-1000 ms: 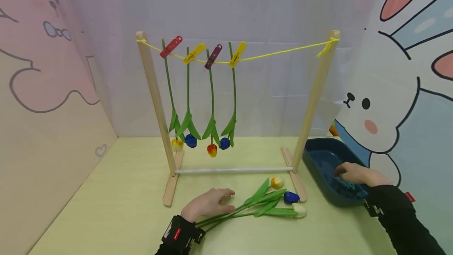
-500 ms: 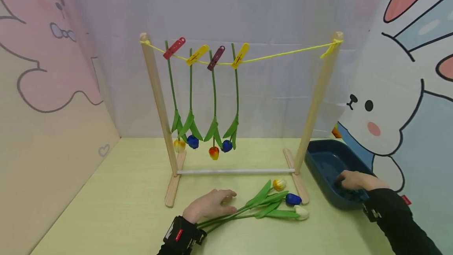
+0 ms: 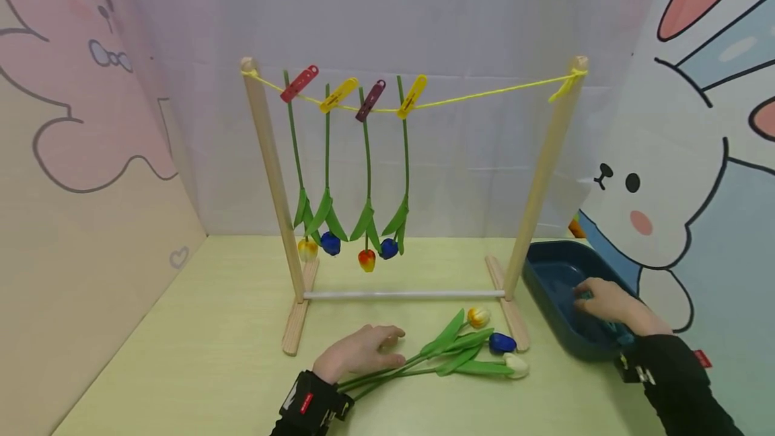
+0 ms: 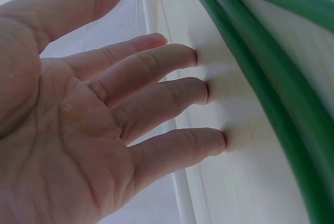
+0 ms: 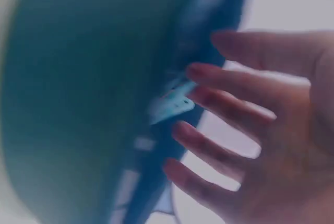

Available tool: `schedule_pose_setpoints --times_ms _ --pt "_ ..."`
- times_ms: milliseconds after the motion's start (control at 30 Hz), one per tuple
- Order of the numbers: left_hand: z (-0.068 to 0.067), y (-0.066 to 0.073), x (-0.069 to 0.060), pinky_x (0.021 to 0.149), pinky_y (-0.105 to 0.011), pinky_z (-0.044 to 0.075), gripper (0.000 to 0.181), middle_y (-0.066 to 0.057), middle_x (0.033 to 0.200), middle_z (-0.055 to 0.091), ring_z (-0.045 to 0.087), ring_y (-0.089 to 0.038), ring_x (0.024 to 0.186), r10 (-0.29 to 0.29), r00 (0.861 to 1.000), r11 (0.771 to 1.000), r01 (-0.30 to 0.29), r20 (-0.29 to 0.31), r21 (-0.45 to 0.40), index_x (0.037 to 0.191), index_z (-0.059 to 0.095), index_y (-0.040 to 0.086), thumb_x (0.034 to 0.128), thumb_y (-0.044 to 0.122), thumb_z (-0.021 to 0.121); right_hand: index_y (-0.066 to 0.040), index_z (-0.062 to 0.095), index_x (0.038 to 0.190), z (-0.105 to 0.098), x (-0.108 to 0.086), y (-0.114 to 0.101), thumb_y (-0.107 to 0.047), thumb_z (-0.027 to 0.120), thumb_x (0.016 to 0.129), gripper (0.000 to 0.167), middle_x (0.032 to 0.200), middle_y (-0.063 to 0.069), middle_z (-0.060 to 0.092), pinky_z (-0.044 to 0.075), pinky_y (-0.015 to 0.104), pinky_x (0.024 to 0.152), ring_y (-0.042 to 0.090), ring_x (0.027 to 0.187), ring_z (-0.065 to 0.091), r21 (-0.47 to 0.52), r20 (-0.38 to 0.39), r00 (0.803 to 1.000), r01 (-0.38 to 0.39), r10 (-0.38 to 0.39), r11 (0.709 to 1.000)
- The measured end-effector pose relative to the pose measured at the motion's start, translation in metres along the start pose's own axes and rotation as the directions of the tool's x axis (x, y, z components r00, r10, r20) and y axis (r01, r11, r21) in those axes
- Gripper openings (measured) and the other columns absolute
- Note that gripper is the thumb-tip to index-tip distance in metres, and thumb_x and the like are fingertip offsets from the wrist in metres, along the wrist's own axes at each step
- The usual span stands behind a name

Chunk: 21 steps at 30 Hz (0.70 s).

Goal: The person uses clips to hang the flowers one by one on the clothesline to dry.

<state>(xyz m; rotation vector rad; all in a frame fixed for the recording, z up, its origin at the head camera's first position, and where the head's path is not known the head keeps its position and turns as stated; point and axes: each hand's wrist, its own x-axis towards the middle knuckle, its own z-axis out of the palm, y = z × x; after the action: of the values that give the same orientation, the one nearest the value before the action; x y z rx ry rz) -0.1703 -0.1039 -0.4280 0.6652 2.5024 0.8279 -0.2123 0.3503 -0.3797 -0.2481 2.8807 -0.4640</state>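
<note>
Done: four hanging tulips (image 3: 366, 260), heads down and clipped by four clips (image 3: 371, 101) to the left part of the yellow string (image 3: 478, 97), left of centre in the head frame; apparently outstanding: three loose tulips (image 3: 472, 339) on the table (image 3: 200, 355), lower centre, unclipped; progress judged just past half by count. Left hand (image 3: 362, 352): relaxed, fingers apart, holding nothing, fingertips on the table beside the stems; right hand (image 3: 610, 301): over the basin (image 3: 560, 274), right of frame, fingers loosely extended, thumb apart; a teal clip (image 5: 176, 109), blurred, lies at its fingertips, no pinch seen.
</note>
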Motion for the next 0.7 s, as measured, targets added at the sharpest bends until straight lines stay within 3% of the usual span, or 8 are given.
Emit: schedule_pose_setpoints --times_ms 67,133,200,300,400,467,533,700 --pt "0.0 0.0 0.0 0.105 -0.057 0.049 0.051 -0.015 0.138 0.064 0.057 -0.038 0.131 0.0 1.0 1.0 0.0 -0.002 0.0 0.139 0.057 0.009 0.096 0.034 0.068 0.014 0.064 0.117 0.0 -0.006 -0.008 -0.012 0.062 0.096 0.033 0.12 0.04 0.059 0.054 0.055 0.08 0.056 0.106 0.058 0.044 -0.156 0.988 0.005 0.002 0.999" --pt "0.0 0.0 0.0 0.105 -0.057 0.049 0.051 -0.015 0.138 0.064 0.057 -0.038 0.131 -0.001 1.0 1.0 0.001 -0.005 0.002 0.139 0.057 0.009 0.0958 0.034 0.069 0.01 0.068 0.114 0.002 -0.011 -0.02 -0.013 0.064 0.096 0.029 0.116 0.037 0.063 0.055 0.05 0.073 0.05 0.097 0.062 0.088 -0.332 0.943 0.009 0.021 0.996" --pt "0.001 0.0 0.0 0.105 -0.057 0.048 0.052 -0.015 0.138 0.064 0.056 -0.038 0.131 -0.002 1.0 1.0 0.002 -0.008 0.0 0.139 0.057 0.009 0.0957 0.034 0.069 0.006 0.072 0.109 0.007 -0.015 -0.034 -0.011 0.067 0.095 0.023 0.107 0.033 0.069 0.054 0.038 0.066 0.037 0.084 0.068 0.143 -0.501 0.864 0.026 0.049 0.989" --pt "0.001 0.0 0.0 0.105 -0.057 0.048 0.052 -0.014 0.138 0.064 0.056 -0.038 0.131 -0.002 1.0 1.0 0.002 -0.012 0.003 0.139 0.057 0.009 0.0955 0.034 0.069 0.003 0.075 0.103 0.014 -0.018 -0.054 -0.008 0.072 0.092 0.016 0.096 0.027 0.074 0.048 0.017 0.061 -0.001 0.069 0.064 0.22 -0.678 0.73 0.081 0.092 0.972" --pt "0.001 -0.001 0.0 0.105 -0.058 0.048 0.052 -0.015 0.138 0.064 0.056 -0.038 0.131 0.003 1.0 1.0 -0.003 -0.013 -0.001 0.139 0.057 0.009 0.0957 0.033 0.069 0.002 0.076 0.099 0.021 -0.017 -0.073 -0.006 0.075 0.089 0.013 0.092 0.024 0.075 0.042 0.003 0.062 -0.025 0.068 0.049 0.302 -0.755 0.64 0.15 0.14 0.942" --pt "0.002 -0.001 0.0 0.106 -0.058 0.048 0.052 -0.014 0.138 0.064 0.056 -0.039 0.131 0.003 1.0 1.0 -0.003 -0.014 0.0 0.139 0.058 0.009 0.0956 0.034 0.069 0.002 0.075 0.098 0.026 -0.014 -0.083 -0.004 0.076 0.089 0.011 0.092 0.024 0.074 0.041 0.0 0.065 -0.029 0.071 0.045 0.34 -0.77 0.618 0.19 0.157 0.921" --pt "0.002 -0.002 0.0 0.106 -0.059 0.047 0.052 -0.014 0.138 0.064 0.055 -0.039 0.132 0.002 1.0 1.0 -0.002 -0.013 -0.004 0.139 0.057 0.009 0.0958 0.034 0.069 0.002 0.073 0.097 0.03 -0.01 -0.092 -0.003 0.075 0.089 0.01 0.092 0.023 0.073 0.041 -0.001 0.068 -0.028 0.073 0.046 0.368 -0.769 0.617 0.218 0.165 0.904" --pt "0.001 -0.002 0.001 0.106 -0.06 0.046 0.052 -0.014 0.139 0.064 0.054 -0.04 0.133 0.002 1.0 1.0 -0.002 -0.012 -0.005 0.14 0.057 0.009 0.0959 0.035 0.069 0.006 0.065 0.113 0.038 0.0 -0.107 0.006 0.071 0.089 0.026 0.103 0.022 0.064 0.043 -0.003 0.073 -0.024 0.081 0.05 0.464 -0.736 0.657 0.31 0.165 0.83"
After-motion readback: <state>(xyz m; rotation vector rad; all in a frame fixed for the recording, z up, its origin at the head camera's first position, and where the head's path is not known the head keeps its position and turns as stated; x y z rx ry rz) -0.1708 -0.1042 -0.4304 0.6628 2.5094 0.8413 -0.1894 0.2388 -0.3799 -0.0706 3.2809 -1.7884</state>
